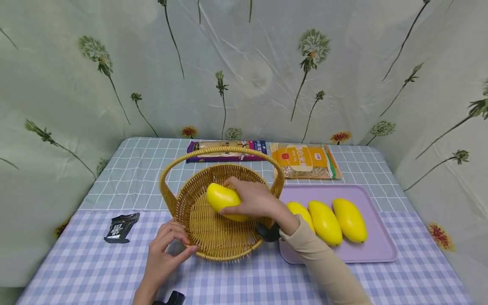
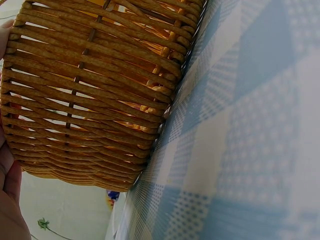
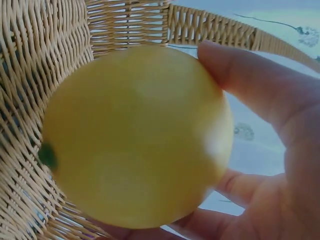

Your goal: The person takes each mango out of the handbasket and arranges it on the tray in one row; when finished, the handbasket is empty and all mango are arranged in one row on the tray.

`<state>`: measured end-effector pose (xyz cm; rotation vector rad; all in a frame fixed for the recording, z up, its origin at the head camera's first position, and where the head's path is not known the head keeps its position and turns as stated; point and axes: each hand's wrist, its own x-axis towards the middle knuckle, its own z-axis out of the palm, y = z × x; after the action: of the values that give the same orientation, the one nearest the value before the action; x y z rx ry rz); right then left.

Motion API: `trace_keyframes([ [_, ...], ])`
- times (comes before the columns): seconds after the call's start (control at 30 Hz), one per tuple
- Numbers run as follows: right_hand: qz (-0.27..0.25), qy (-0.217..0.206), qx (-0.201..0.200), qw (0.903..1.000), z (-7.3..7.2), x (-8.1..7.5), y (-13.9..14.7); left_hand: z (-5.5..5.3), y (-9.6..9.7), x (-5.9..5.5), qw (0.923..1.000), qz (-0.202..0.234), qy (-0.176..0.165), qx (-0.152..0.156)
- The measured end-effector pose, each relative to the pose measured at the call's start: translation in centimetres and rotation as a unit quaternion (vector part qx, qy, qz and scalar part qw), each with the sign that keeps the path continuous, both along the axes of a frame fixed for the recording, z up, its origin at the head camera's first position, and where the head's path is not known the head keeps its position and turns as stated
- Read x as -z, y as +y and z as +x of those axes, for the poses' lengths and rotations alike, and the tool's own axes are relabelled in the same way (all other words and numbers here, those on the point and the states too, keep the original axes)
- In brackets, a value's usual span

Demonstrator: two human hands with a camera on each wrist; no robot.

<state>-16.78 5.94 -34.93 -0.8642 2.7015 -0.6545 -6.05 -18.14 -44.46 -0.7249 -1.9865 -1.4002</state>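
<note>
In the head view a round wicker basket (image 1: 206, 228) with a tall arched handle stands mid-table. My left hand (image 1: 164, 250) grips its near-left rim, thumb and fingers on the edge. The left wrist view shows the woven side (image 2: 90, 100) close up, with part of that hand at the left border. Inside the basket, my right hand (image 1: 254, 198) holds a yellow mango (image 1: 222, 198) over the woven bottom. From the right wrist, the mango (image 3: 135, 135) fills the middle, a dark green stem spot facing the wickerwork; thumb and fingers curl round it.
Right of the basket lies a lilac tray (image 1: 381, 250) with three more mangoes (image 1: 324, 222), one partly behind the right wrist. At the back are a purple noodle-like packet (image 1: 196, 147) and an orange bag (image 1: 305, 161). A black wrapper (image 1: 121, 228) lies at left.
</note>
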Motion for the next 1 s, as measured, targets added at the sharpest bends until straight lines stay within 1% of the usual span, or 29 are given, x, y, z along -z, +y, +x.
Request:
trace_keyframes([
  [0.17, -0.032, 0.026, 0.011, 0.9991, 1.0, -0.4, 0.7, 0.3, 0.3, -0.8, 1.0, 0.005, 0.001, 0.0],
  [0.27, -0.055, 0.039, 0.011, 0.9976, 1.6, -0.5, 1.2, 0.3, 0.4, -0.9, 1.0, 0.007, 0.001, 0.003],
  [0.37, -0.08, 0.048, 0.007, 0.9956, 2.2, -0.4, 1.7, 0.1, 0.2, -0.2, 0.9999, 0.009, 0.003, 0.007],
  [0.53, -0.122, 0.068, 0.0, 0.9901, 3.2, -0.1, 2.5, -0.4, -0.5, 1.7, 0.9999, 0.009, 0.002, 0.009],
  [0.6, -0.139, 0.074, 0.001, 0.9874, 3.5, 0.0, 2.9, -0.4, -0.6, 1.9, 0.9999, 0.01, 0.002, 0.009],
  [0.67, -0.157, 0.077, 0.007, 0.9847, 3.8, 0.3, 3.4, -0.4, -0.5, 1.7, 0.9999, 0.011, 0.004, 0.011],
  [0.7, -0.168, 0.076, 0.01, 0.9828, 4.0, 0.4, 3.6, -0.4, -0.4, 1.4, 0.9999, 0.012, 0.004, 0.011],
  [0.83, -0.211, 0.07, 0.019, 0.9747, 4.5, 1.1, 4.6, -0.1, 0.1, -0.1, 0.9998, 0.012, 0.004, 0.012],
  [0.93, -0.244, 0.074, 0.013, 0.9668, 5.0, 1.6, 5.3, 0.0, 0.4, -0.7, 0.9998, 0.014, 0.006, 0.012],
  [1.0, -0.269, 0.083, 0.003, 0.9596, 5.3, 1.8, 5.7, 0.0, 0.4, -0.9, 0.9998, 0.015, 0.007, 0.013],
])
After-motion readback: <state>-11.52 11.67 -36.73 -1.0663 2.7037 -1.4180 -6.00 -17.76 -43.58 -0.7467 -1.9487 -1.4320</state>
